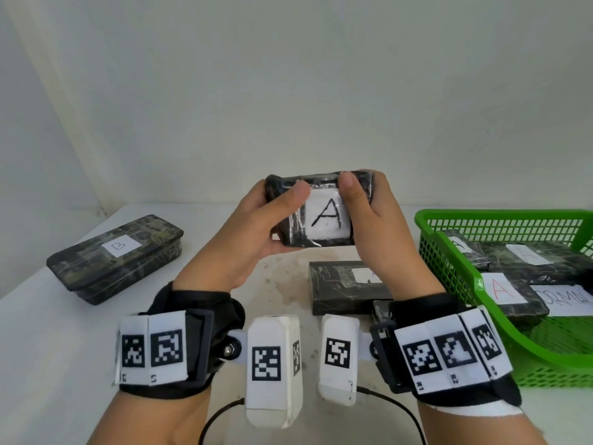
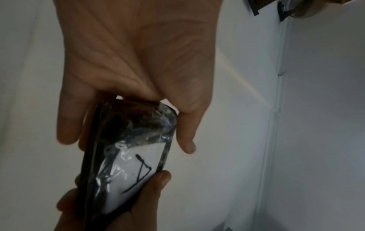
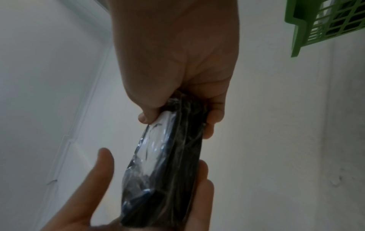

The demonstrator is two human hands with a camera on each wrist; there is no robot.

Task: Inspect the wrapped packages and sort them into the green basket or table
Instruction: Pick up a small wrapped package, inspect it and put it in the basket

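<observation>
I hold a dark plastic-wrapped package point(image 1: 321, 213) up in front of me with both hands; its white label reads "A". My left hand point(image 1: 266, 226) grips its left end, thumb on the front face. My right hand point(image 1: 365, 216) grips the right end, thumb beside the label. In the left wrist view the package point(image 2: 134, 156) sits between the fingers and the thumb. In the right wrist view the package point(image 3: 168, 164) shows edge-on. The green basket point(image 1: 449, 261) stands at the right with several wrapped packages marked "A" inside.
A long dark package labelled "B" point(image 1: 118, 255) lies on the white table point(image 1: 48, 332) at the left. Another dark wrapped package point(image 1: 346, 287) lies flat under my right hand, next to the basket. A white wall closes off the back.
</observation>
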